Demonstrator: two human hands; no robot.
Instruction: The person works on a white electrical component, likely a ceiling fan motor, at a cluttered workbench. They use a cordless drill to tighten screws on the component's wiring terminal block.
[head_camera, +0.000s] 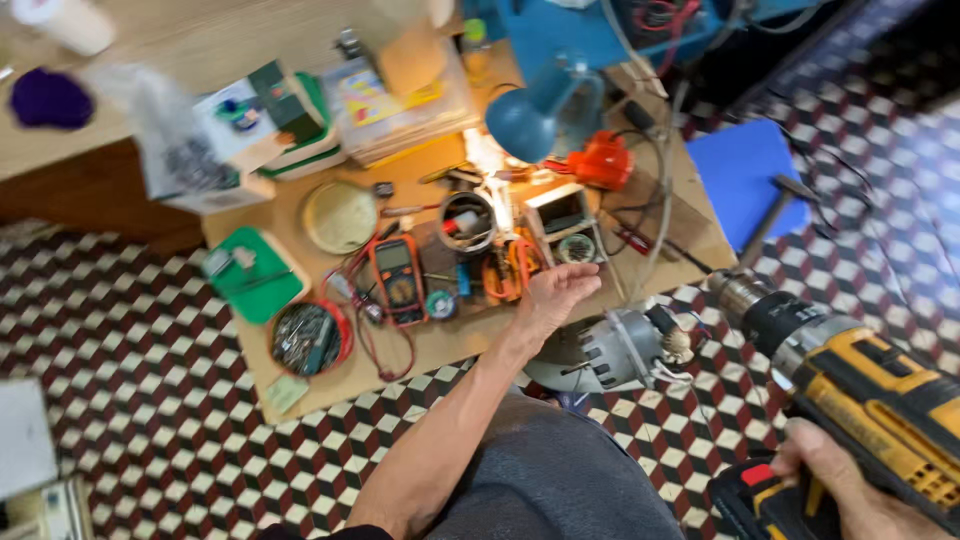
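- Right hand (840, 485) grips a yellow cordless drill (850, 390), raised at lower right
- Left hand (556, 293) open, empty, over the cluttered low table (440, 345)
- Grey motor (610, 350) beneath looks untouched yet

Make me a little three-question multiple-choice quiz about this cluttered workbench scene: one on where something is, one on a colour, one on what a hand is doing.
1. Where does the multimeter lie?
A. on the low wooden table
B. on the tiled floor
C. on the person's lap

2. What colour is the desk lamp shade?
A. red
B. blue
C. white

3. What is the right hand doing?
A. resting open on the table
B. gripping the cordless drill
C. holding a hammer

Answers: 1 A, it sits among the tools on the tabletop. 2 B, the shade over the bench is blue. 3 B, its fingers wrap the yellow-and-black drill's handle, while the left hand reaches out open and empty.
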